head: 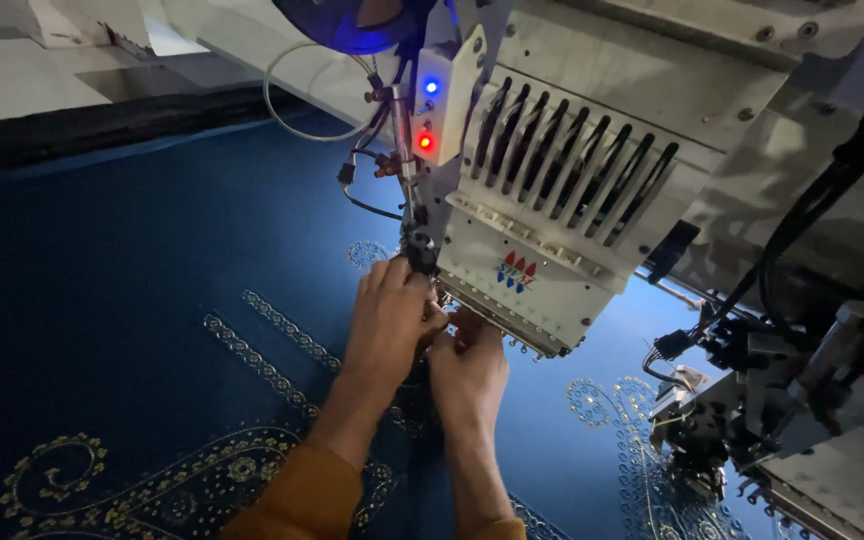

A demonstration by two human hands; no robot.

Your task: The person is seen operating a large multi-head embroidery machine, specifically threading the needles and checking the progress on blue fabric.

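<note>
Both hands met just under the embroidery head point(542, 240); left hand point(389, 320) nearer its needles, right hand point(469, 375) lower, fingers curled, perhaps pinching thread.

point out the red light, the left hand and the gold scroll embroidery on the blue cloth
red light point(425, 142), head view, centre of the glowing lamp on the white panel
left hand point(389, 325), head view, back of the hand
gold scroll embroidery point(52, 478), head view, the spiral curl at lower left

A textile workshop: a large white embroidery machine point(562, 200) with rows of needle bars stands over stretched blue fabric point(122, 300) bearing stitched gold scrollwork point(152, 480).
</note>
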